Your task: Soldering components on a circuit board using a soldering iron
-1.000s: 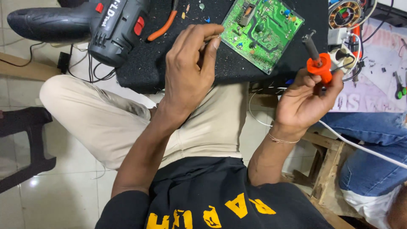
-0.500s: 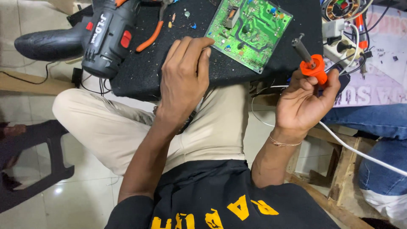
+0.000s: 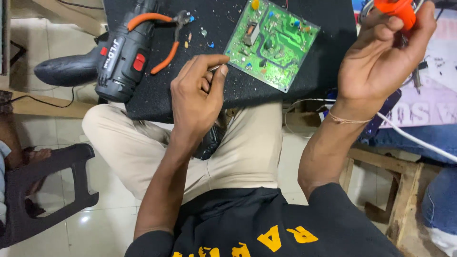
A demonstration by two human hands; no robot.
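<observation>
On the black mat (image 3: 228, 102) across the person's lap lies a green circuit board (image 3: 271, 43), tilted so one corner points toward the left hand (image 3: 197, 97). That hand is curled, thumb and forefinger pinched shut on a thin metal pin or wire (image 3: 214, 68) whose tip sits just beside the board's near-left corner; whether it touches the board cannot be told. The right hand (image 3: 381, 59) is raised off to the right of the board, well apart from it, fingers wrapped tight around an orange tool handle (image 3: 399, 8) that runs out of the top edge of the view, so its working end is hidden. A thin thread band (image 3: 350, 119) circles the right wrist, and a white cable (image 3: 414, 138) runs below that wrist toward the right edge.

To the left of the board, orange-handled pliers (image 3: 164, 40) lie on the mat with the jaws near a few small loose parts (image 3: 204, 33). A dark cordless drill (image 3: 107, 64) rests at the mat's left edge, just beside the pliers. The person sits with beige trousers (image 3: 243, 152) and a black shirt with yellow print (image 3: 266, 228). A dark plastic stool (image 3: 45, 190) stands on the tiled floor at the left, and a wooden frame (image 3: 404, 190) stands at the right beside someone else's blue-jeaned leg (image 3: 423, 135)
</observation>
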